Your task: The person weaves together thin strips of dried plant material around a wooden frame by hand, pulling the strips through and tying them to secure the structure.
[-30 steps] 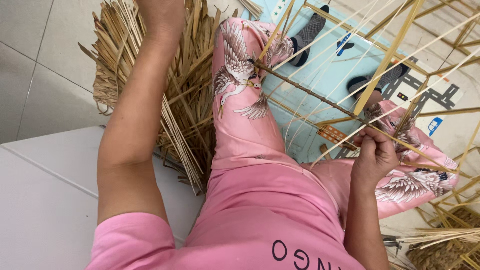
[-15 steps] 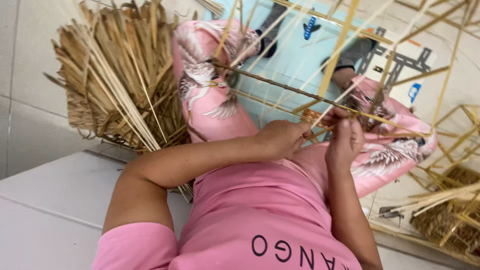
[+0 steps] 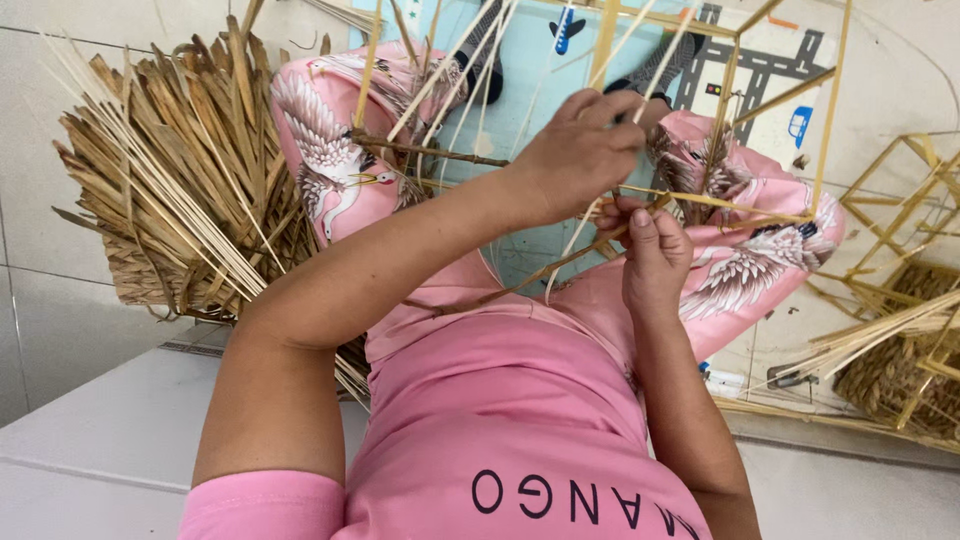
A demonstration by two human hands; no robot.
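Pale floor tiles (image 3: 30, 250) are being seen at the far left, with a white slab (image 3: 100, 440) lying below them at the picture's lower edge. Just right of the tiles, and to the left of the bamboo frame (image 3: 770, 110), a heap of dried palm leaves (image 3: 170, 200) is being crossed by a loose sheaf of thin pale splints (image 3: 150, 190). Pink trousers (image 3: 330, 170) printed with white cranes are being worn, and one knee is being pressed against the heap. A dark twig-like rod (image 3: 430, 152) is being held across that knee, left of the frame.

The left hand (image 3: 580, 150) is being reached across the body to the frame's lower left part; its fingers are being closed around a thin pale strip (image 3: 585, 225) that is being drawn downward. Directly beneath it, the right hand (image 3: 652, 255) is being kept closed on the frame's lower bar (image 3: 720, 203), thumb upward, at the spot where strip and bar are meeting. The two hands are almost touching.

Behind the frame, a light blue play mat (image 3: 560, 80) with road markings is being partly covered by it. To the right of the frame, further bamboo frames (image 3: 890, 200) are being stacked, and below them more splints (image 3: 870, 335) are lying over a woven basket (image 3: 890, 380).
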